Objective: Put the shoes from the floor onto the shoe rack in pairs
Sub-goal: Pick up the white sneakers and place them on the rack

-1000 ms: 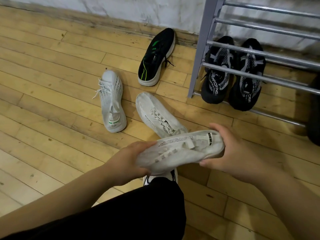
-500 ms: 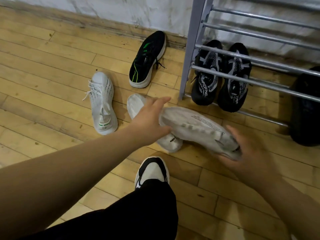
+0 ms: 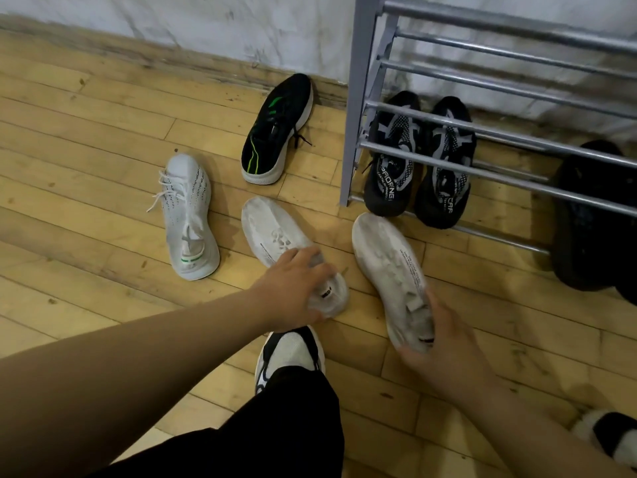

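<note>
The white shoe, which both hands were holding up a second ago, is now lying on the floor just beside its mate, near the shoe rack. The right hand is gripping its heel and the left hand is curling over the mate's heel. Both long axes are running roughly parallel, toes toward the wall, so the pair is probably lining up for lifting.

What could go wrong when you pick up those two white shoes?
Each shoe is held only at the heel: the left hand on the middle white shoe, the right hand on the rack-side white shoe. A toe might droop and catch the shoe rack. The green-striped white shoe looks similar and could be mispaired.
</note>
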`<state>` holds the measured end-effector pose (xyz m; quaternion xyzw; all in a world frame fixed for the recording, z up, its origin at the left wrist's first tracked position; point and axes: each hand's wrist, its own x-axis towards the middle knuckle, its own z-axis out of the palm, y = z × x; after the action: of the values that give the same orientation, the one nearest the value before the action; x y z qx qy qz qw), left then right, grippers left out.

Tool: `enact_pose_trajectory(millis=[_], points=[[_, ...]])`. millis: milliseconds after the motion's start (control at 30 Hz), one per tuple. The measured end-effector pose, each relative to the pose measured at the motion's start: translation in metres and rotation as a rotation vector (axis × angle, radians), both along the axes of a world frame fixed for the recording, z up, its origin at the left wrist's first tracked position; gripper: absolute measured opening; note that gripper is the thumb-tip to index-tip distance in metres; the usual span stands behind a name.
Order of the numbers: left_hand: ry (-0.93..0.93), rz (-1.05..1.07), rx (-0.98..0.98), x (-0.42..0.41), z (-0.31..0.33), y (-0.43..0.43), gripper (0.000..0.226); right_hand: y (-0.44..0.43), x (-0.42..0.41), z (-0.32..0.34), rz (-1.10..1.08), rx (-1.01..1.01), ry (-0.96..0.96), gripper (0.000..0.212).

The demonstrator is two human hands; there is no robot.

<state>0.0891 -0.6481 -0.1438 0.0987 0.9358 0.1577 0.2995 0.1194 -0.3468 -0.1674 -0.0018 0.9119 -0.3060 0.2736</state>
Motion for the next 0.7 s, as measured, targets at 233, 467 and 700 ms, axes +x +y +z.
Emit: enact_pose_trajectory(millis=[233,467,700], points=[[0.014,-0.135,0.103,0.013,0.005,0.013,0.066,0.004,0.002,-0.015,-0.056,-0.047,-0.021,0.113],[-0.120,0.922,0.387,0.024,-0.010,0.003,0.111,0.000,-0.011,-0.016,-0.032,-0.045,-0.031,0.116],[-0.206,0.957,0.550,0.015,-0.020,0.004,0.121,0.000,-0.011,-0.018,-0.049,-0.056,-0.048,0.120]])
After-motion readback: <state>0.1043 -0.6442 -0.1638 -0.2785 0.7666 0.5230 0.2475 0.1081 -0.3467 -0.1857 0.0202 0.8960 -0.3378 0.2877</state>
